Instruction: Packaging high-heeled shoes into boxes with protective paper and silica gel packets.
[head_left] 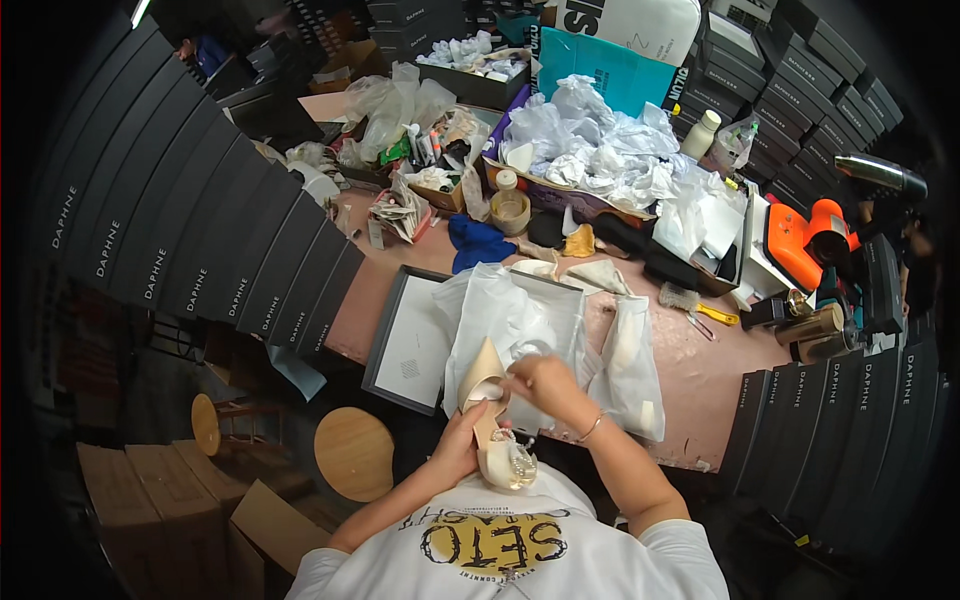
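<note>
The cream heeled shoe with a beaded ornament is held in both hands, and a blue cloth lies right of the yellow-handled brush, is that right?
Not quite. In the head view the blue cloth lies left of the yellow-handled brush, not right. Both hands, left hand and right hand, do hold the cream heeled shoe.

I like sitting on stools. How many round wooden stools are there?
2. A bigger stool stands on the floor left of the person's left hand; a smaller stool stands farther left. Others may be hidden.

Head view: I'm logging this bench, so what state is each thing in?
Cream shoe: held in both hands, off the table.
Left hand: grip around the shoe's heel end.
Right hand: fingers on the shoe's upper.
Shoebox: open, white tissue paper spread inside.
Small jar: open.
</note>
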